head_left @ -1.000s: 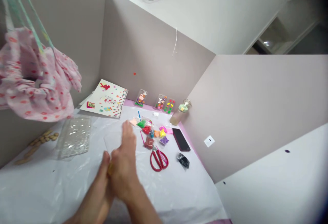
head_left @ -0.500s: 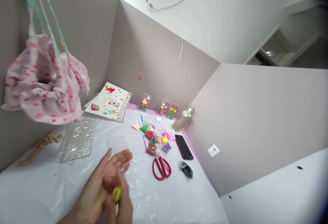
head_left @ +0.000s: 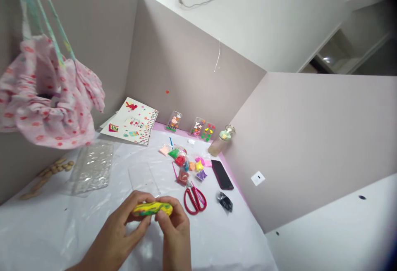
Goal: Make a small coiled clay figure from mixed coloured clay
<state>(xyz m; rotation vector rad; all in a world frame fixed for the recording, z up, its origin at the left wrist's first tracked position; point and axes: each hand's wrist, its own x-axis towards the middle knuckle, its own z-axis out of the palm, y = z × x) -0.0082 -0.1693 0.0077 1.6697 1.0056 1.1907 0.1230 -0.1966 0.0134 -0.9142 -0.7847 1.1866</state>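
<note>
A short, thick roll of modelling clay (head_left: 151, 208), yellow with green, blue and red streaks, is held level between both hands above the near part of the table. My left hand (head_left: 125, 223) pinches its left end, and my right hand (head_left: 174, 221) grips its right end with the thumb pressed on the front. Just beyond my fingers lies a clear phone case (head_left: 143, 177), flat on the white sheet. Red-handled scissors (head_left: 194, 198) rest to the right of my right hand. Behind them sit several small bags of coloured clay (head_left: 182, 177).
Bubble wrap (head_left: 94, 167) and peanuts (head_left: 51, 174) lie at the left, under a hanging pink cloth bag (head_left: 56, 110). To the right are a dark phone (head_left: 222, 174) and a bag of black clay (head_left: 225, 201). Decorated cases (head_left: 197, 126), a drawing (head_left: 132, 120) and a bottle (head_left: 221, 141) stand at the back.
My right hand has moved from over my left palm to the clay's right end. My left hand has turned from open palm to a pinch, and the clay now lies stretched between both.
</note>
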